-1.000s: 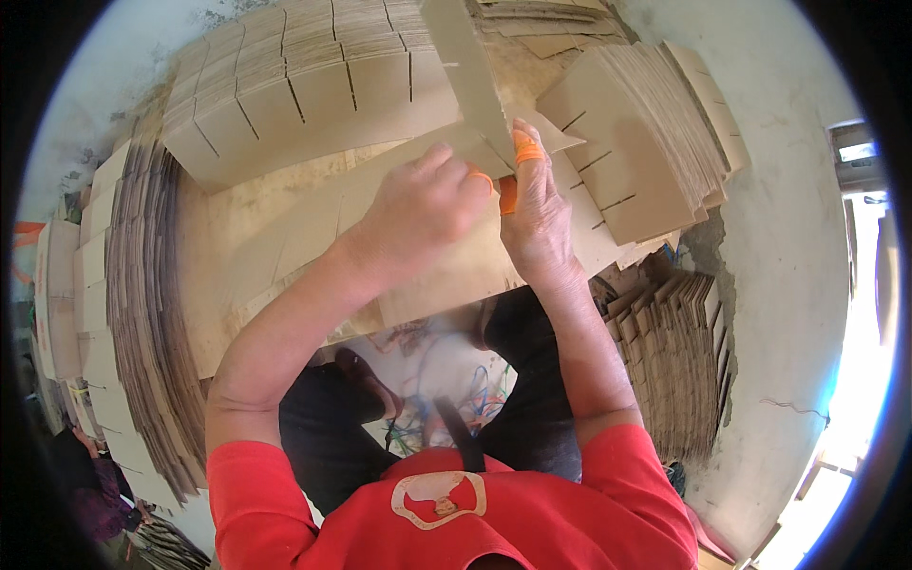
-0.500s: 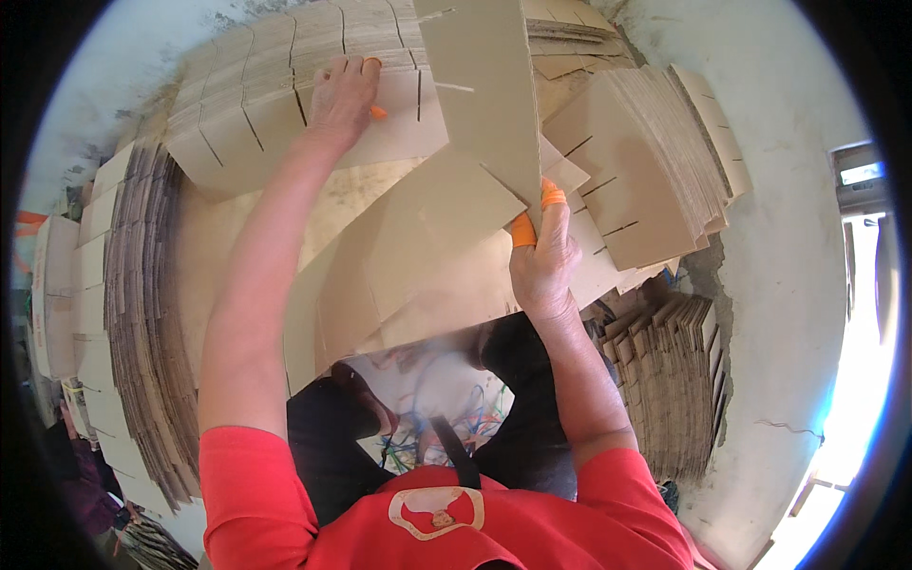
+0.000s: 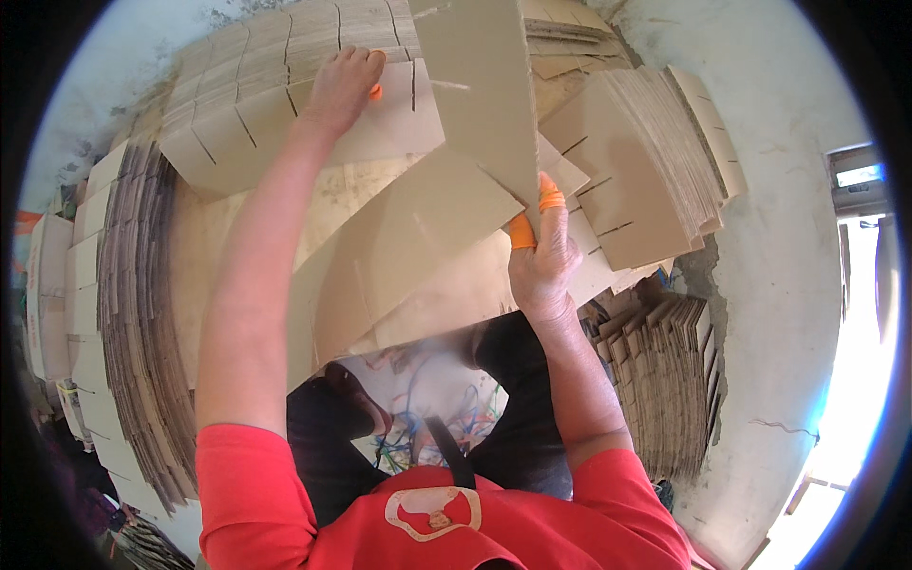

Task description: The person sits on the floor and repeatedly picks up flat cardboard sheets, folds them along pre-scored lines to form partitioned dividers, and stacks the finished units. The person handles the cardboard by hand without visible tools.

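Observation:
My right hand [image 3: 546, 271], with orange covers on its thumb and a finger, pinches a long plain cardboard strip [image 3: 480, 85] that rises toward the far edge. Its lower end meets the slit of a wider cardboard sheet [image 3: 408, 237] lying slanted over my lap, and the hand grips beside this crossing. Further off on the left, my left hand [image 3: 344, 87] also wears orange finger covers. Its curled fingers close over the top edge of the front slotted cardboard sheet [image 3: 228, 147] of a long upright row. The fingertips behind that edge are hidden.
A wooden board [image 3: 214, 228] lies under the work. Slotted sheets lean in a bundle [image 3: 655, 171] on the right, with another stack [image 3: 665, 380] below. A tall stack [image 3: 142, 332] lines the left. A wall [image 3: 769, 285] bounds the right side; tangled coloured strands [image 3: 437, 408] lie between my legs.
The whole view has shifted slightly. My left hand stays at the front sheet's top edge, and my right hand keeps its grip on the cardboard strip.

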`<state>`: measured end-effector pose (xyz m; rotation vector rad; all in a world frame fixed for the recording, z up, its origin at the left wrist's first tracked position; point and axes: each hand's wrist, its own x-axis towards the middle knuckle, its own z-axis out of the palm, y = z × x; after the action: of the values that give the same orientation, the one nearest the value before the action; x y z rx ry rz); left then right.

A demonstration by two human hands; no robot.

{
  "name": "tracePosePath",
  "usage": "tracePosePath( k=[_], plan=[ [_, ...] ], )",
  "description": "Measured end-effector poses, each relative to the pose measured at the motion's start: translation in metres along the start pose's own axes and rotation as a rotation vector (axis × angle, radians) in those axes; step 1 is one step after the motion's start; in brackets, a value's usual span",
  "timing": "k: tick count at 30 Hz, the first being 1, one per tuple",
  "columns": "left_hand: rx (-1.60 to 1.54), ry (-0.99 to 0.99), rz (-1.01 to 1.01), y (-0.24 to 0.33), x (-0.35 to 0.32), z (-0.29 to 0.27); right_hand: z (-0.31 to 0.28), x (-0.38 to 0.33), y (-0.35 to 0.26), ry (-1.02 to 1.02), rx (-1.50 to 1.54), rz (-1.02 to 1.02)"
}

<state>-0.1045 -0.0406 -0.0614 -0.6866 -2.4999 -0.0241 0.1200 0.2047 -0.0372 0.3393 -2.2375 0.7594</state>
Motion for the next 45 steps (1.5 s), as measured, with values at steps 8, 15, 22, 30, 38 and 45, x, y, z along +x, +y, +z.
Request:
tracePosePath(
  k=[8, 15, 22, 30, 38, 45],
  plan=[
    [-0.169, 0.116, 0.146, 0.017, -0.025, -0.039, -0.007, 0.002, -0.002, -0.037, 0.000, -0.069],
    [-0.264, 0.012, 0.150, 0.037, -0.029, -0.062, -0.016, -0.004, -0.004, -0.092, 0.026, -0.085],
    [-0.088, 0.288, 0.178, 0.052, -0.032, -0.062, -0.025, -0.017, -0.010, -0.113, 0.022, 0.009],
    [-0.365, 0.202, 0.248, 0.080, -0.037, -0.107, -0.020, -0.020, -0.004, -0.176, -0.003, 0.029],
    [-0.716, 0.234, 0.130, 0.107, -0.060, -0.146, -0.010, -0.030, 0.000, -0.234, -0.071, 0.041],
    [-0.930, -0.185, -0.363, 0.050, -0.008, -0.168, -0.019, -0.032, -0.004, -0.150, -0.091, 0.050]
  ],
)
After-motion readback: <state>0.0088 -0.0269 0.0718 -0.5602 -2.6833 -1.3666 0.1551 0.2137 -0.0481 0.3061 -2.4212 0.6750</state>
